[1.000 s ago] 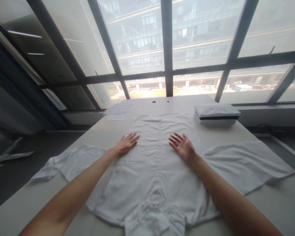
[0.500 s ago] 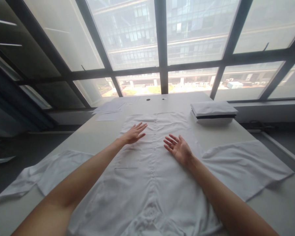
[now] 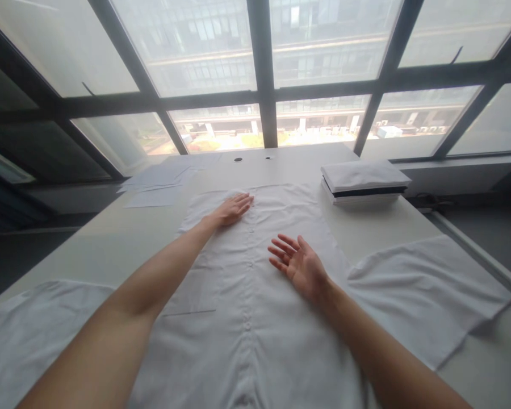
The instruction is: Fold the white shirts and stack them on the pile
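white shirt (image 3: 289, 341), front upward, spread on a pale tabletop (image 3: 89, 250) before a window (image 3: 204, 62); parts given from left to right. at the far left, 1 sleeve (image 3: 55, 318) lies loosely rumpled, partly behind the left forearm. beyond it, toward the window, several sheets of paper (image 3: 157, 176) overlap, apart from the shirt. a thin dark line (image 3: 190, 312), perhaps a pocket edge, crosses the left side of the front. the left grip (image 3: 233, 209) is palm down near the shirt's far end, fingers extended and close together, pinching nothing; it appears to rest on the cloth. just beside its fingertips runs the buttoned front strip (image 3: 250, 264), down the middle of the shirt. the right grip (image 3: 302, 267) is nearer the wearer, above the right half of the front, palm turned up and inward, fingers loosely spread and holding nothing; whether its lower edge touches the cloth cannot be told. behind it, at the right, stands a folded stack (image 3: 364, 184), white with a dark layer. the other sleeve (image 3: 426, 289) extends at the far right, softly creased. handling (judged): light, limp, not fragile, easily wrinkled; best smoothed with flat palms and held at both side seams or hem corners.
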A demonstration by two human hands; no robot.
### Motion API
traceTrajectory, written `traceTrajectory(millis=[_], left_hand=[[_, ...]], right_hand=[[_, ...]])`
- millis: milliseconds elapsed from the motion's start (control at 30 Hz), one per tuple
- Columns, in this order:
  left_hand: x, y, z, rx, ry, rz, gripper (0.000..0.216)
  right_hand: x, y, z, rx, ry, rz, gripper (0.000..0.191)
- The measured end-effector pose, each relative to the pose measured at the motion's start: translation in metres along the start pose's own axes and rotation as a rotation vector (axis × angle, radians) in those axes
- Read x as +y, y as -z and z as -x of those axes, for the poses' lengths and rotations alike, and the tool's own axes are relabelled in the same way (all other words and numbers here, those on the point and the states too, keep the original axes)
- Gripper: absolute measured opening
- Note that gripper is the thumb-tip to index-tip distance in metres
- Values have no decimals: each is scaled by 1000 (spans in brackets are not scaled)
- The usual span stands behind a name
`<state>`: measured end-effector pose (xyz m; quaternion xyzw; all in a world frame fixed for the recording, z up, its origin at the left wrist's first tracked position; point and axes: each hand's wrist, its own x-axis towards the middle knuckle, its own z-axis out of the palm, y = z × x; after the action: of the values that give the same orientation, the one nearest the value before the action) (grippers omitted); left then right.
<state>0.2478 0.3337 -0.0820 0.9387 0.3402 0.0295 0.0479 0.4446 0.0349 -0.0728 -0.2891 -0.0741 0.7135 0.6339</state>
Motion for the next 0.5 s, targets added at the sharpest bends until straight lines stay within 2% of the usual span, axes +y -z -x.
traceTrajectory(millis=[100,300,500], left_hand=[[4,-1,-7,-54,41,21,63],[8,6,-16,-73,181,-9,66],[22,4,-28,38,194,-3,65]], right_hand=[[0,-1,1,5,-1,-13,41],[-1,1,-1,-1,-11,-19,42],[-1,0,-2,-12,4,11,42]])
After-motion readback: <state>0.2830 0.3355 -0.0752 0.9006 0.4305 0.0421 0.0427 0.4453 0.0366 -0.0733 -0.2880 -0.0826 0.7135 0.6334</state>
